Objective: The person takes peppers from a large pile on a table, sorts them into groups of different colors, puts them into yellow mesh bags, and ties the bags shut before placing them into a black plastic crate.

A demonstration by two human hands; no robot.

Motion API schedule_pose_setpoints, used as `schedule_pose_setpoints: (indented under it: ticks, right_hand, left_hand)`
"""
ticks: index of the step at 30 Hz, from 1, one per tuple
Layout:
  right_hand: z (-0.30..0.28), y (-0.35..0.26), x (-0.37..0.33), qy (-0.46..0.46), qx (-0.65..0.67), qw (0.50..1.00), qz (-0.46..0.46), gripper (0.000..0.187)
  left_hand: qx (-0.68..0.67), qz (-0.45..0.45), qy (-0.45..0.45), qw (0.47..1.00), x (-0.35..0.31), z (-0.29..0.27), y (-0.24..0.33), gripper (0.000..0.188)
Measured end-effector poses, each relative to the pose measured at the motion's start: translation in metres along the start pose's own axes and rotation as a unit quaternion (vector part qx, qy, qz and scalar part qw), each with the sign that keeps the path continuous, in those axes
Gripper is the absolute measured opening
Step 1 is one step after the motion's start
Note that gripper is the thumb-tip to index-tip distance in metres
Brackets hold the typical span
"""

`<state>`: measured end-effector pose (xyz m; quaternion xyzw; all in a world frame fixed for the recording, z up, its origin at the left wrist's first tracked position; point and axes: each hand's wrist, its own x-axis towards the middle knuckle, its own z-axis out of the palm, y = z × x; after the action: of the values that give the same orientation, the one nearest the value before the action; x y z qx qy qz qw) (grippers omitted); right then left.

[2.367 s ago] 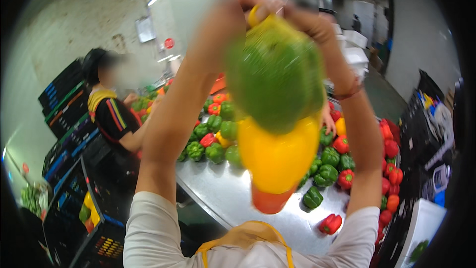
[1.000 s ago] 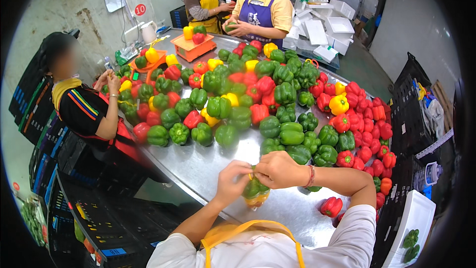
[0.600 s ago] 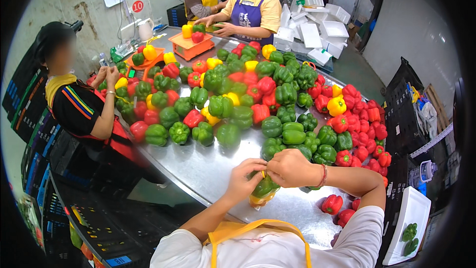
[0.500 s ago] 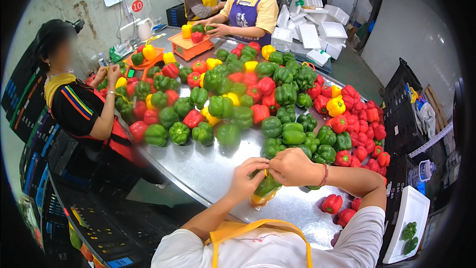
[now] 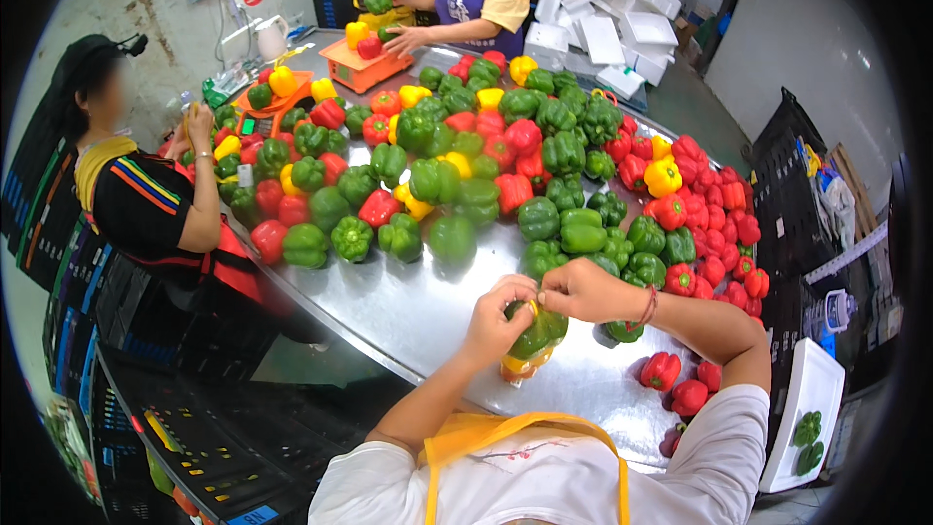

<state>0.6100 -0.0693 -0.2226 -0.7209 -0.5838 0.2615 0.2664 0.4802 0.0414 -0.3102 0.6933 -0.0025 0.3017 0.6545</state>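
Observation:
Close in front of me, a clear bag of bell peppers [image 5: 542,335] stands on the metal table, a green pepper at its top and yellow and red below. My left hand [image 5: 498,319] is closed around the upper left side of the bag. A thin yellow tie [image 5: 533,307] shows at the bag's neck, between my fingertips. My right hand [image 5: 589,292] pinches at the neck from the other side, its fingertips nearly touching the left ones. Its fingers partly hide the tie's end. A loose green pepper [image 5: 622,331] lies below my right wrist.
Green, red and yellow peppers [image 5: 400,237] cover much of the metal table [image 5: 389,316]. Red peppers [image 5: 661,370] lie by my right elbow. Co-workers stand left and across, near an orange scale [image 5: 362,68]. Black crates [image 5: 233,428] and a white foam tray [image 5: 802,428] flank me.
My view has shifted slightly. Both hands stay at the bag's neck, the fingers drawn closer around the tie. Across the table, a co-worker's hand has lifted a green pepper above the scale.

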Motion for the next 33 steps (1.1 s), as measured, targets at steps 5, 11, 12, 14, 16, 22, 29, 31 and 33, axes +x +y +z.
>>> schedule_pose_setpoints:
  ticks: [5,11,12,14,16,22,29,31,33]
  right_hand:
    - [-0.001,0.009,-0.004,-0.031,0.128,0.989,0.071,0.024]
    - [0.008,-0.005,-0.021,0.237,-0.011,0.971,-0.033,0.009]
    - [0.015,-0.008,-0.026,0.236,-0.035,0.97,-0.042,0.009]
    - [0.028,-0.008,-0.029,0.23,-0.066,0.97,-0.032,0.009]
    - [0.036,-0.001,-0.026,0.242,-0.041,0.969,-0.015,0.011]
    - [0.036,0.004,-0.024,0.213,0.049,0.976,0.019,0.012]
    - [0.041,0.004,-0.02,0.254,0.037,0.966,0.015,0.011]
    - [0.043,0.005,-0.018,0.274,0.012,0.962,-0.004,0.01]
    - [0.046,0.011,-0.014,0.292,-0.008,0.956,-0.038,0.01]
  left_hand:
    - [-0.06,-0.082,-0.004,0.995,0.003,0.003,-0.004,0.01]
    - [0.017,-0.032,0.086,0.996,0.004,0.007,-0.013,0.009]
    - [0.034,-0.021,0.087,0.995,0.006,0.008,-0.011,0.009]
    - [0.059,-0.005,0.089,0.994,0.007,0.011,-0.009,0.01]
    - [0.078,0.01,0.094,0.992,0.007,0.014,-0.007,0.01]
    - [0.097,0.038,0.097,0.99,0.006,0.015,-0.001,0.009]
    - [-0.019,-0.049,0.064,0.997,0.004,0.01,-0.01,0.008]
    - [-0.08,-0.101,0.042,0.991,0.004,0.004,-0.014,0.007]
    - [-0.132,-0.144,0.002,0.981,0.007,-0.003,-0.013,0.005]
